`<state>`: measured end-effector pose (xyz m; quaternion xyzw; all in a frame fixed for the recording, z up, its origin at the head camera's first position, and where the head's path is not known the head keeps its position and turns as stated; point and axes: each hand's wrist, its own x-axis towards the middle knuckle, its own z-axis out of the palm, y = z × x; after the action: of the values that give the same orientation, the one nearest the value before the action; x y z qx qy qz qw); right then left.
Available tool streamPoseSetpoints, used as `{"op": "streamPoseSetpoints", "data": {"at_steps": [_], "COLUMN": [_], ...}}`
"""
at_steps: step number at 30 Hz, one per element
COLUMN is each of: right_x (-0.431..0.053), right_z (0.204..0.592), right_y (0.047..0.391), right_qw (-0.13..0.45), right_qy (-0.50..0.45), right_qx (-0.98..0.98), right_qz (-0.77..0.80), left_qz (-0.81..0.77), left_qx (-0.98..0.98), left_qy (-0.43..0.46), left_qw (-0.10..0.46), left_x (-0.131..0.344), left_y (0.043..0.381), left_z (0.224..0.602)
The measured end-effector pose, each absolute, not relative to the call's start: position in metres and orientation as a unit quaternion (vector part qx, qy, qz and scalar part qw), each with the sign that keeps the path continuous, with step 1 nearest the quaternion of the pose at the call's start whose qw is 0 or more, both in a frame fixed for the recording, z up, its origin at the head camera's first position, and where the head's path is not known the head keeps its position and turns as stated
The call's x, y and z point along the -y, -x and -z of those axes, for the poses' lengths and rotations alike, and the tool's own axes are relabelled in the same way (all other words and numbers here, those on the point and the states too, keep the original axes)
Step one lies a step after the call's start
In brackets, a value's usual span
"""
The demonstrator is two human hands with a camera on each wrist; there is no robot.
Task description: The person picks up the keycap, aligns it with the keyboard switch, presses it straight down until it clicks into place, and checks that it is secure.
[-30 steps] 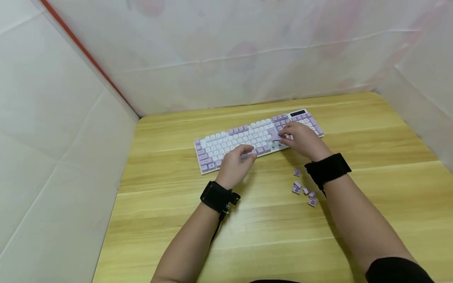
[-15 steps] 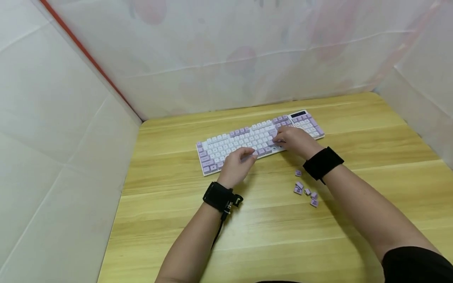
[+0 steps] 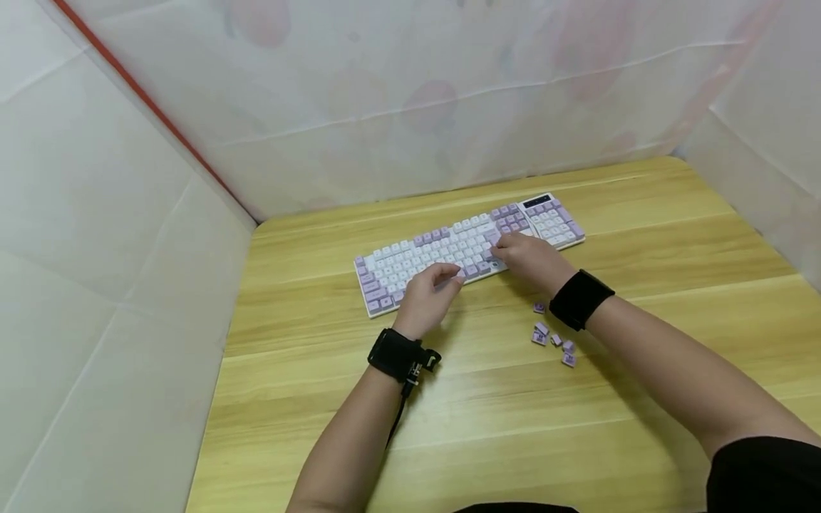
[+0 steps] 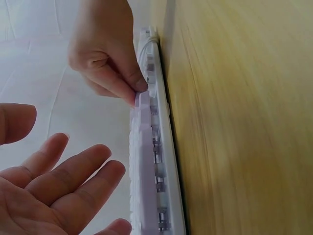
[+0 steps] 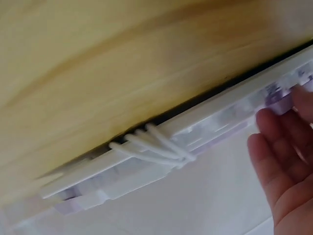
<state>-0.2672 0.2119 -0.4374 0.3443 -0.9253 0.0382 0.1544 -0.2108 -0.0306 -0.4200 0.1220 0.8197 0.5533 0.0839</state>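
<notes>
A white and lilac keyboard (image 3: 442,253) lies at a slant on the table. Near its front right part, my right hand (image 3: 527,258) pinches a purple keycap (image 5: 282,105) between thumb and fingertips, low against the key row. In the left wrist view this right hand (image 4: 105,54) comes down on the keyboard's front edge. My left hand (image 3: 425,301) hovers at the front middle of the keyboard, its fingers relaxed and apart. Seen from the left wrist, the left hand (image 4: 63,196) holds nothing. Whether it touches the keys I cannot tell.
Several loose purple keycaps (image 3: 540,339) lie on the wooden table (image 3: 308,399), in front of the keyboard and left of my right forearm. A white cable (image 5: 156,149) loops over the keyboard's edge. Pale cloth walls (image 3: 385,107) stand behind and at both sides.
My right hand has shifted left and down along the keyboard, bringing its fingers closer together at the front key row. The left hand stays nearly in place.
</notes>
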Motion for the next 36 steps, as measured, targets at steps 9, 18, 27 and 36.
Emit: {"op": "streamPoseSetpoints", "data": {"at_steps": [9,18,27,36], "right_x": [-0.205,-0.196,-0.207,-0.218], "right_z": [0.444,0.442,0.44,0.429], "right_y": [0.252,0.248,0.26,0.266], "right_qw": [0.178,0.151,0.078,-0.056], "right_qy": [-0.334,-0.317,-0.288,-0.205], "right_qx": [0.924,0.933,0.952,0.954], "right_qz": [0.048,0.078,-0.07,-0.212], "left_qz": [-0.55,-0.549,-0.549,-0.541], "left_qx": [-0.822,-0.822,-0.822,-0.826], "left_qy": [-0.121,-0.132,-0.13,-0.143], "left_qw": [0.086,0.073,0.076,0.074], "left_x": [0.033,0.035,0.036,0.035], "left_y": [0.21,0.211,0.214,0.216], "left_z": [0.418,0.417,0.417,0.416]}}
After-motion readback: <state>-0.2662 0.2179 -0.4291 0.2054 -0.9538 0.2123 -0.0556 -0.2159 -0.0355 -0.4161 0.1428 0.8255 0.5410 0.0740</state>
